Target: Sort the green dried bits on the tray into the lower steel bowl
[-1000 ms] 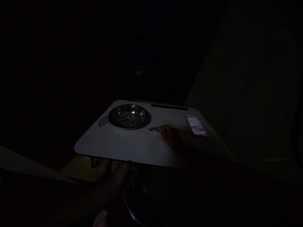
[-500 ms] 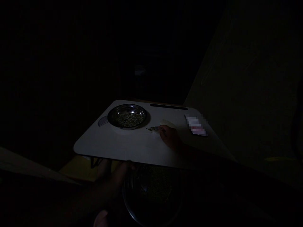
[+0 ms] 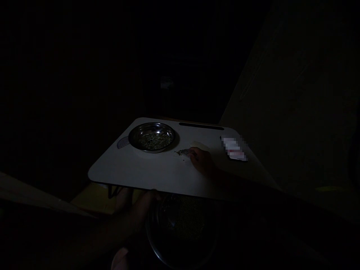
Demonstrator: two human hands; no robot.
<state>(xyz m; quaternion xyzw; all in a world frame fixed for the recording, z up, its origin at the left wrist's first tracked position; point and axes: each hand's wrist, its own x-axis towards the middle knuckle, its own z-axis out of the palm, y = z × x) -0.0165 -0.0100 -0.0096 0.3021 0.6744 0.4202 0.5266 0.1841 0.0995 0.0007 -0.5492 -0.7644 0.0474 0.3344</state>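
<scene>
Where the dim light falls on the white tabletop (image 3: pixel 146 174), the right hand (image 3: pixel 203 162) lies low on it, knuckles up, fingertips curled onto a small heap of green seeds (image 3: pixel 183 152); whether it pinches any I cannot tell. The heap lies just right of a steel plate (image 3: pixel 153 136) that holds more seeds. The left hand (image 3: pixel 140 208) sits below the tabletop's near edge, fingers wrapped over the rim of a steel bowl (image 3: pixel 180 228) that also holds seeds, mostly in shadow. A blurred card (image 3: pixel 234 148) lies near the right edge, well apart from the heap, and a dark slot (image 3: pixel 201 126) runs along the far edge.
</scene>
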